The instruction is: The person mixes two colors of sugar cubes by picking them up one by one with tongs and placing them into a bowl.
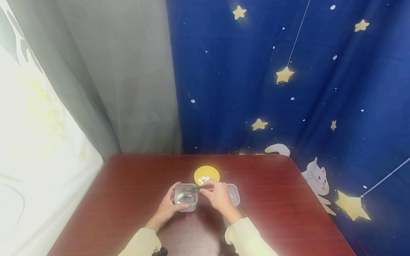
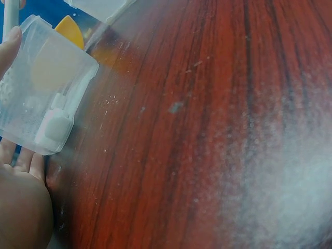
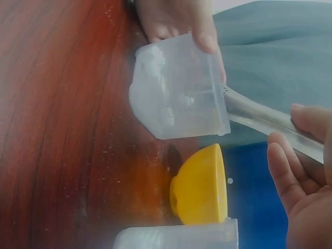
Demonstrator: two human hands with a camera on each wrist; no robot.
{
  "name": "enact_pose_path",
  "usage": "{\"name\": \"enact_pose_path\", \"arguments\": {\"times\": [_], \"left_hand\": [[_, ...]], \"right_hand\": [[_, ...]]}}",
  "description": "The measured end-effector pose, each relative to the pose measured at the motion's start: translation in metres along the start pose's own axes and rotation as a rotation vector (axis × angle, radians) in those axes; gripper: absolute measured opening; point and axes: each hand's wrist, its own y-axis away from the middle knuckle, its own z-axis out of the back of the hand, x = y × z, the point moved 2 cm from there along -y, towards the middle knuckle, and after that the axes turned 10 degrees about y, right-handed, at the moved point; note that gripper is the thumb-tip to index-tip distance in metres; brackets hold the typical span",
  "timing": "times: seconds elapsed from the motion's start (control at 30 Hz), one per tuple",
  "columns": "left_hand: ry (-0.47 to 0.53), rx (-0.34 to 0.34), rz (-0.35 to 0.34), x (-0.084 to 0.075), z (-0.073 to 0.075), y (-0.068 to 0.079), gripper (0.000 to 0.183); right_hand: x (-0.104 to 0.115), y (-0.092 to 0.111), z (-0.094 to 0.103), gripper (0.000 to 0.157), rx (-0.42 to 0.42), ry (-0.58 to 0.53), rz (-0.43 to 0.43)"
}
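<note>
My left hand (image 1: 175, 201) grips a small clear plastic container (image 1: 185, 197) standing on the red-brown table (image 1: 128, 199); its fingers (image 3: 203, 27) curl over the rim. My right hand (image 1: 214, 190) pinches a metal utensil (image 3: 264, 120) whose tip reaches into that container (image 3: 176, 88). Through the container's wall (image 2: 46, 88) a white piece (image 2: 54, 127) shows inside. Just behind it stands a yellow bowl (image 1: 206, 174) holding small white pieces. A second clear container (image 1: 234, 194) sits beside my right hand, partly hidden by it.
A blue star-patterned cloth (image 1: 288, 89) hangs behind the table and to the right, and grey and white curtains (image 1: 121, 78) hang to the left. Bare tabletop lies to both sides of the containers and toward the front edge.
</note>
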Motion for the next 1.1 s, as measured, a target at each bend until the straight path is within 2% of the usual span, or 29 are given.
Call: {"name": "enact_pose_path", "arguments": {"times": [0.2, 0.43, 0.67, 0.9, 1.1], "left_hand": [[0.006, -0.002, 0.002, -0.002, 0.0, 0.0, 0.099], [-0.003, 0.001, -0.006, 0.001, 0.0, -0.001, 0.098], [0.017, 0.002, -0.007, -0.001, 0.0, 0.0, 0.096], [0.001, 0.0, -0.022, -0.001, 0.0, 0.001, 0.097], [0.012, 0.0, -0.033, -0.003, -0.001, 0.002, 0.097]], "right_hand": [[0.001, 0.0, 0.005, 0.016, -0.037, -0.034, -0.046], [0.004, 0.0, 0.011, 0.017, -0.089, -0.128, -0.095], [0.009, 0.001, 0.025, 0.017, -0.12, -0.103, -0.157], [0.015, -0.001, 0.035, 0.016, -0.18, -0.156, -0.149], [0.012, -0.003, 0.039, 0.015, -0.28, -0.196, -0.14]]}}
